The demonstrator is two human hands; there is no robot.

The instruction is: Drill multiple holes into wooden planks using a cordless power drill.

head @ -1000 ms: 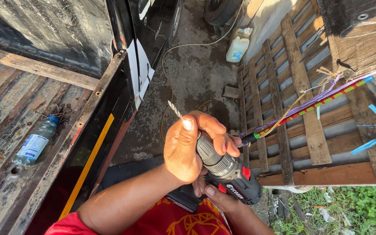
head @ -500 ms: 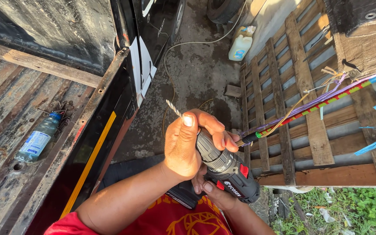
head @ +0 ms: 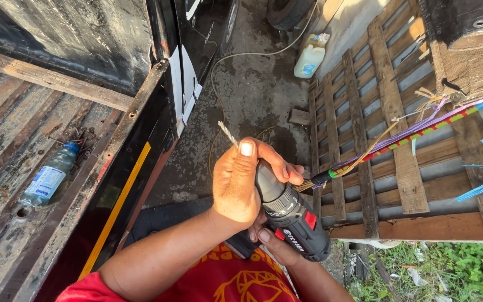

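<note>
Outdoors, bare concrete ground (head: 258, 89) runs between a rusty, weathered truck bed (head: 6, 145) on the left and a grey wooden pallet (head: 375, 128) leaning on the right, with a white plastic jug (head: 309, 60) standing far up the concrete. The black cordless drill with red trim (head: 292, 215) sits low in the middle of the view, close to the person's red shirt (head: 225, 279), and both hands are on it. The left hand (head: 241, 187) is wrapped fully shut around the chuck end, thumb up. The right hand (head: 272, 243) sits beneath, curled on the grip, mostly hidden, so only a few fingertips show. The drill's long axis runs diagonally from lower right to upper left, and its silver twisted drill bit (head: 228, 134) sticks out past the left thumb, pointing up and left, away from the body toward the concrete and the truck's edge. The left hand is nearer the bit. A clear plastic bottle with a blue cap (head: 48, 176) lies on the truck bed, well apart. A colourful striped stick (head: 409, 131) crosses the pallet just beside the left fingers.
</note>
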